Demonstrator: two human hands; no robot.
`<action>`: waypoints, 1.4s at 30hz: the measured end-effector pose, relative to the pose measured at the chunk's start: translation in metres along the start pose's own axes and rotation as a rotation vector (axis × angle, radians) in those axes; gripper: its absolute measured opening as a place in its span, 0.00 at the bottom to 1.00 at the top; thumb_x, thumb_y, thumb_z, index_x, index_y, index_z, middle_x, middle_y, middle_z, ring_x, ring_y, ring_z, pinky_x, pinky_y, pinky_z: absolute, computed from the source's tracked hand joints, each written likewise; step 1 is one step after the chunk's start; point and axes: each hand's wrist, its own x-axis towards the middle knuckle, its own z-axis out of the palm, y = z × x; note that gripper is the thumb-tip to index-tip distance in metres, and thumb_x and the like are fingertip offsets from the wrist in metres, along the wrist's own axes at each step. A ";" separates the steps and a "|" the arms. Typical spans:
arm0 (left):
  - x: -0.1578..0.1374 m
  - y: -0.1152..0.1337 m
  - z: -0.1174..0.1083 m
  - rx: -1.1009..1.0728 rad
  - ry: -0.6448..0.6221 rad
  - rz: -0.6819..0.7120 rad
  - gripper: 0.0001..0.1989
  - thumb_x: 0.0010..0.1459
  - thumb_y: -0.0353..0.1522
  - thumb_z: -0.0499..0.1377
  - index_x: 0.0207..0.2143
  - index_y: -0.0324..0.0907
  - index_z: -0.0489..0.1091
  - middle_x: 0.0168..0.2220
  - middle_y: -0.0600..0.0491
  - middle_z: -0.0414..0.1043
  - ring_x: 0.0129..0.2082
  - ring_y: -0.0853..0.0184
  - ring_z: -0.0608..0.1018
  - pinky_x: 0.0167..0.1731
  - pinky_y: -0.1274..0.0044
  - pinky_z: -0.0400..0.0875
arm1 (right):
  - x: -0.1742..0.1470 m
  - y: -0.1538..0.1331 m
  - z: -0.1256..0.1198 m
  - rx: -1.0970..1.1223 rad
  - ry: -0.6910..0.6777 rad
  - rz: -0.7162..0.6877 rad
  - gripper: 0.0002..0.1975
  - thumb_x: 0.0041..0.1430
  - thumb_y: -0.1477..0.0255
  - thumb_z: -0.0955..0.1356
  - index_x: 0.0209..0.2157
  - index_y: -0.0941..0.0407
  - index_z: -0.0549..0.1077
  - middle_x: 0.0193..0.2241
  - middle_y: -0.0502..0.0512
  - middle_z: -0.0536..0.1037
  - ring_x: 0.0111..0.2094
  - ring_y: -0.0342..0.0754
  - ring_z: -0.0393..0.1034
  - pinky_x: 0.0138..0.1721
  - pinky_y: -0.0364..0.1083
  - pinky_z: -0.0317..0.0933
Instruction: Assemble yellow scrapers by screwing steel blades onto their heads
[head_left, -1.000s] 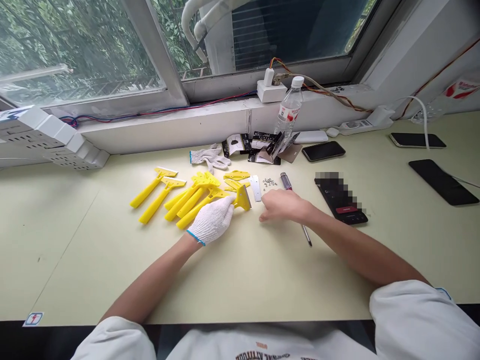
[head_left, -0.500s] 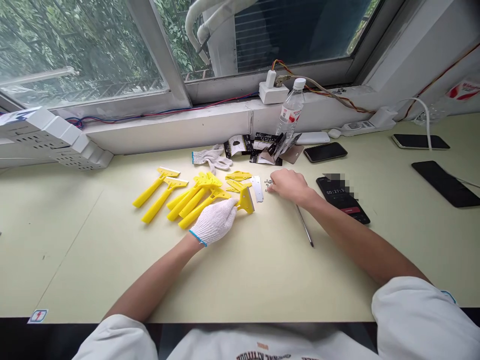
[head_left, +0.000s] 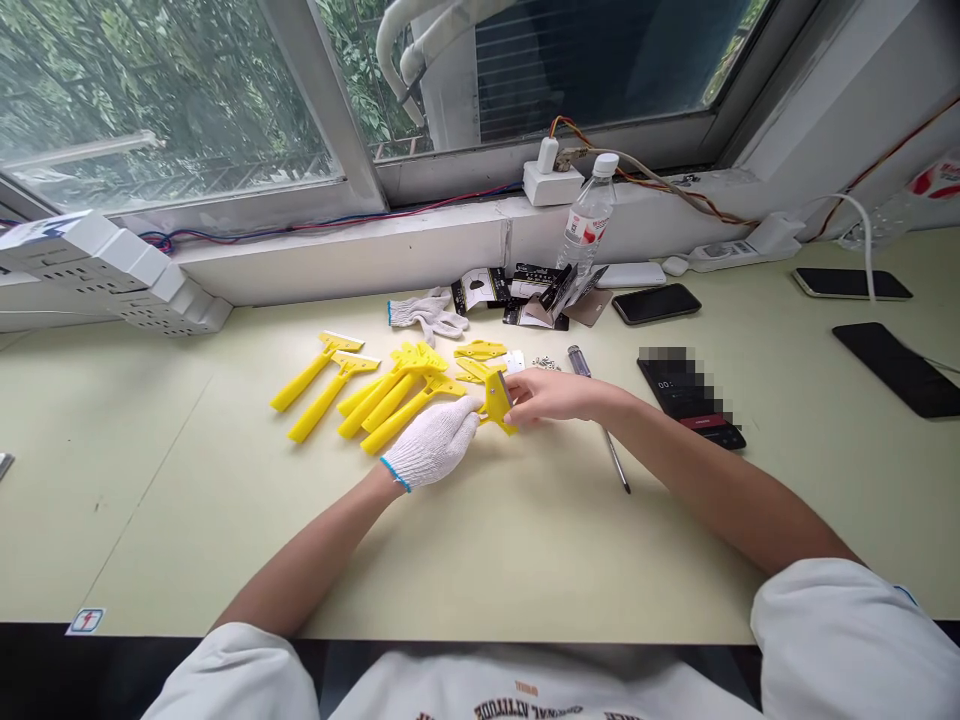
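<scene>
My left hand [head_left: 433,445], in a white knit glove with a blue cuff, is closed around the handle of a yellow scraper [head_left: 495,400]. The scraper's head is turned toward the right and tilted up off the table. At the blade edge, my bare right hand [head_left: 555,395] touches the head with thumb and fingertips drawn together; anything small between them is hidden. Several small screws [head_left: 546,363] lie just behind the right hand. A screwdriver [head_left: 617,462] passes under the right wrist, its handle beyond. White blades [head_left: 514,360] are partly covered by the right hand.
Several yellow scrapers [head_left: 322,405] lie at the left, with loose yellow plates [head_left: 480,350] behind my left hand. Farther back are a spare glove [head_left: 429,315], black packaging cards [head_left: 480,288] and a water bottle [head_left: 587,225]. Phones [head_left: 694,405] lie at the right.
My right hand has left the screws and come left and nearer to me, onto the scraper head. This uncovers the screwdriver handle. My left hand keeps its hold, with the scraper head slightly turned.
</scene>
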 end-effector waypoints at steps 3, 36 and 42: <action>-0.001 0.004 -0.009 -0.169 -0.031 -0.014 0.17 0.77 0.39 0.47 0.38 0.45 0.69 0.34 0.54 0.77 0.34 0.63 0.78 0.40 0.71 0.70 | 0.006 0.003 0.004 0.407 -0.103 0.048 0.18 0.67 0.60 0.72 0.50 0.58 0.81 0.50 0.64 0.87 0.50 0.56 0.84 0.53 0.51 0.77; -0.004 0.009 -0.015 -0.647 -0.117 -0.184 0.15 0.74 0.43 0.51 0.42 0.44 0.72 0.38 0.53 0.78 0.28 0.69 0.75 0.32 0.74 0.73 | -0.004 0.017 -0.045 0.296 0.295 -0.029 0.13 0.54 0.75 0.80 0.42 0.58 0.86 0.41 0.59 0.89 0.42 0.50 0.85 0.50 0.47 0.81; -0.005 0.015 -0.003 -0.191 0.033 -0.057 0.13 0.73 0.38 0.55 0.52 0.46 0.76 0.41 0.53 0.80 0.40 0.61 0.80 0.42 0.69 0.75 | -0.016 0.018 -0.068 -0.447 0.617 0.071 0.06 0.65 0.72 0.73 0.34 0.57 0.83 0.30 0.56 0.85 0.31 0.51 0.81 0.36 0.47 0.74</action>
